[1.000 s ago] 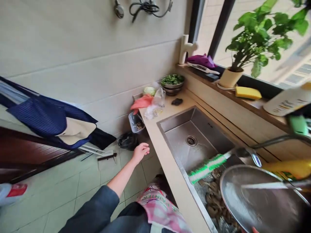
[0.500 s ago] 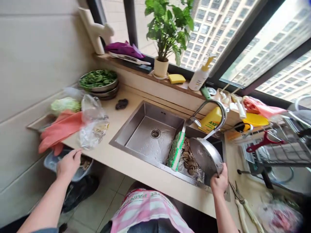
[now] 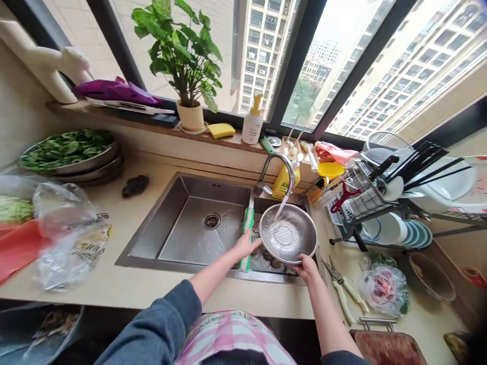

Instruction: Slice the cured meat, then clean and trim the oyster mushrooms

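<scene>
A steel colander (image 3: 288, 235) is held over the small right basin, its inside facing up, with water from the curved tap (image 3: 291, 175) running into it. My right hand (image 3: 308, 268) grips its near right rim. At the colander's left side is my left hand (image 3: 246, 247), fingers stretched out, its thumb close to the rim; whether it touches cannot be made out. That hand lies over a green-and-white cloth (image 3: 244, 263) draped on the divider between the basins. Brown mushroom-like pieces (image 3: 272, 261) show partly beneath the colander.
The larger left basin (image 3: 182, 223) has a drain. Left of it lie a dark scrap (image 3: 135, 186), a plastic bag (image 3: 64, 243) and a pan of leafy greens (image 3: 72, 152). A dish rack (image 3: 353, 213), scissors (image 3: 344, 286) and a bagged item (image 3: 384, 286) stand right.
My left hand has come from above the bin at the left to the colander. The colander has turned from tilted to inside-up under the running water. The view has swung right.
</scene>
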Demonstrator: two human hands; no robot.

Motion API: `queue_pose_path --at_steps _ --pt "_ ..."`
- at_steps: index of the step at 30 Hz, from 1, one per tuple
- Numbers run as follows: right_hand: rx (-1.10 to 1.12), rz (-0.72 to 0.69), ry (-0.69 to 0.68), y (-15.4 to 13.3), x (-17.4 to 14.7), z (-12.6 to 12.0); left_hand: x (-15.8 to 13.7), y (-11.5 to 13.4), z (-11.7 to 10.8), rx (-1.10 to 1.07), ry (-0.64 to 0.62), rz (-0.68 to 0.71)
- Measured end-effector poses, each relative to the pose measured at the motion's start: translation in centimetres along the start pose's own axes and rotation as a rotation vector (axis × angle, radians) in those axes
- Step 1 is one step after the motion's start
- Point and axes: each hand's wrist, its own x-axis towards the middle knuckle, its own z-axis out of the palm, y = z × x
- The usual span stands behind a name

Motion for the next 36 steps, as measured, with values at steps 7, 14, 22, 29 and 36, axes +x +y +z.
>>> queue_pose_path --at_steps 7,14,22,29,36 --pt "-0.129 0.172 -0.117 0.0 2.4 -1.8 2.7 4.6 2.8 -0.296 -0.331 -0.336" --pt "-0.548 -0.466 -0.219 -4.3 6.3 1.6 0.2 4.2 6.3 -0.337 0.083 -0.26" --pt "-0.978 -1.056 -0.81 -0.7 4.1 9.0 -1.0 4.7 7.8 -0.261 0.228 -0.199" --pt "-1.121 -0.892 -0.937 -2.3 4.8 3.7 -0.8 4.3 6.0 -0.165 0.294 -0.174" --pt "-1.005 -0.692 -0.543 -3.5 6.0 2.5 -0.9 4.9 6.4 0.18 0.416 0.094"
